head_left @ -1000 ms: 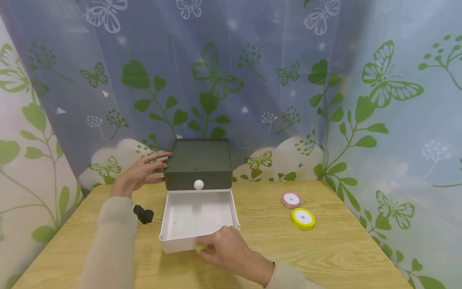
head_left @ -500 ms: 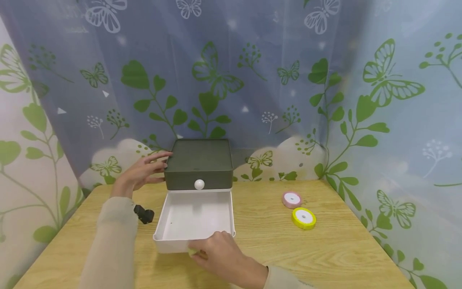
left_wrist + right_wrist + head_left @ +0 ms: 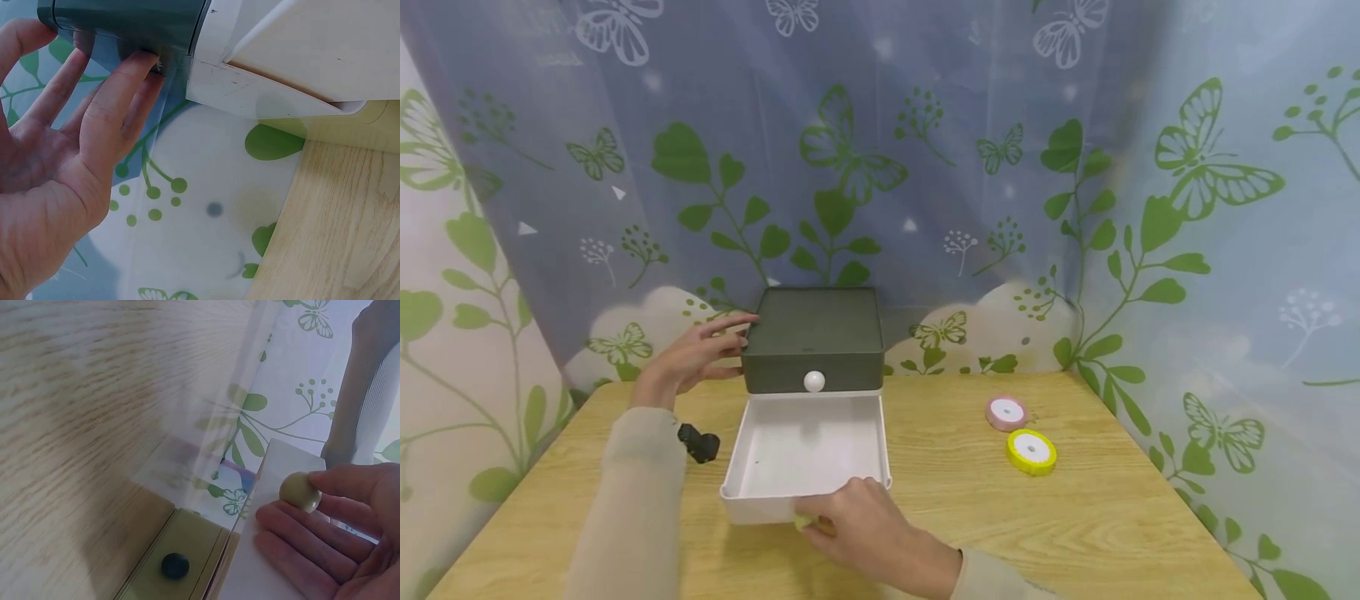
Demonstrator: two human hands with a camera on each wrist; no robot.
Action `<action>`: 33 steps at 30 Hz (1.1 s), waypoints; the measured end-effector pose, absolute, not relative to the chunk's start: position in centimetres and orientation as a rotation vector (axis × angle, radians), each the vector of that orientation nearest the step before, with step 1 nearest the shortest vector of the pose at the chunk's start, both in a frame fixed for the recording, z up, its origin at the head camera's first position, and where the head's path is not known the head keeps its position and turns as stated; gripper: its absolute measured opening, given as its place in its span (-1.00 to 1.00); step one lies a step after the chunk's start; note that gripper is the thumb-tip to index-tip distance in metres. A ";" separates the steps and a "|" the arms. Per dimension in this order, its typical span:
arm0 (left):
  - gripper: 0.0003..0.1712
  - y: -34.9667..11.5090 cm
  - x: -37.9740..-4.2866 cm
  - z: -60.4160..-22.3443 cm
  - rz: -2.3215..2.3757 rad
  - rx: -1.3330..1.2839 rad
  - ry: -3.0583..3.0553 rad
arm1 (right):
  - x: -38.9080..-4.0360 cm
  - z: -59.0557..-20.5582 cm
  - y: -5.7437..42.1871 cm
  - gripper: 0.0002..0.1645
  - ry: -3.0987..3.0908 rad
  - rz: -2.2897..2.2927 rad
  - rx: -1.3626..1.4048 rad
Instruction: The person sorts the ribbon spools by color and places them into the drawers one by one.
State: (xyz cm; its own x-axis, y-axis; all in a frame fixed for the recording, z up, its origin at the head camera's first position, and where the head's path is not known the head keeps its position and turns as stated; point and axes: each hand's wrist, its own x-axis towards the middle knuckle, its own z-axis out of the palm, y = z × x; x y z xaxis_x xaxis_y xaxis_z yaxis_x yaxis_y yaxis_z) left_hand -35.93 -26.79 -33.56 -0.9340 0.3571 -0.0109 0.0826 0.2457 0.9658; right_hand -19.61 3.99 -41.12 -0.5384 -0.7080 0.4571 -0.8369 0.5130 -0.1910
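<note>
A small stacked drawer unit stands on the table, its dark green top drawer box closed with a white round knob. Below it the white drawer is pulled far out, with only a tiny dark speck inside. My right hand pinches its yellow-green knob between thumb and fingers, the other fingers lying along the white front. Spread fingertips of my left hand rest against the left side of the green box. Under the white drawer, the right wrist view shows a yellow-green drawer with a dark knob.
Right of the unit, a pink ribbon roll and a yellow ribbon roll lie on the wooden table. A small black object lies beside my left forearm. A butterfly-patterned curtain hangs behind the table.
The white drawer's front, with my right hand on its knob, has swung a little to the left, then very slightly back right. My left hand has stayed in place.
</note>
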 end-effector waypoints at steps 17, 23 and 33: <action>-0.29 -27.0 -36.0 -33.5 1.758 0.406 2.283 | -24.3 -36.7 14.1 -0.91 -2.666 0.985 1.052; -0.30 -26.9 -36.0 -33.6 1.772 0.390 2.271 | -28.5 -38.0 20.6 -0.91 -2.766 0.679 0.872; -0.30 -26.8 -35.8 -33.4 1.773 0.390 2.278 | -31.1 -40.9 26.3 -0.77 -2.890 0.501 0.791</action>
